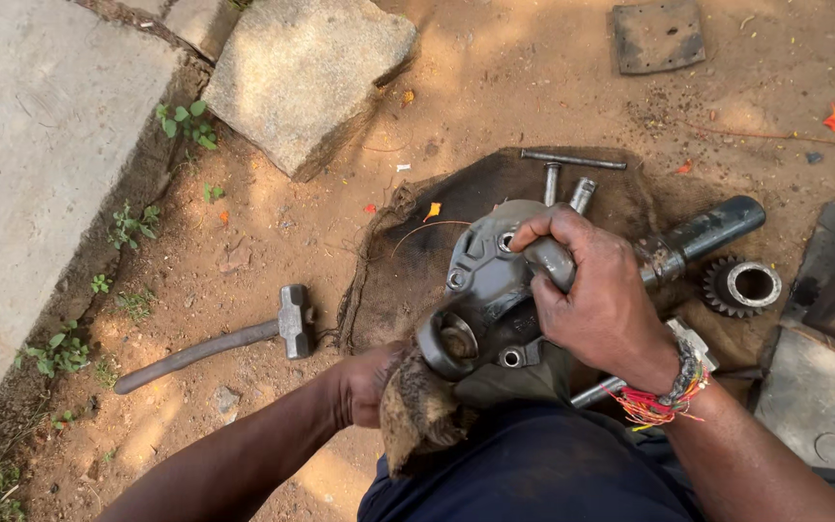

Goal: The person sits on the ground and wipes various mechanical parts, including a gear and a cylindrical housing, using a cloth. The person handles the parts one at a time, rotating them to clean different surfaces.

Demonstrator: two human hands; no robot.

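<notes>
A grey cast metal housing with bolt holes and a round bore rests against my lap over a dark sackcloth. My right hand grips its upper arm, with coloured threads at the wrist. My left hand sits under the housing's lower left and holds a dirty rag against it. A thick dark shaft sticks out to the right behind my right hand.
A sledgehammer lies on the dirt to the left. A toothed gear sits at right, near dark metal plates. Bolts and a rod lie on the cloth's far edge. A stone block and a concrete slab border the upper left.
</notes>
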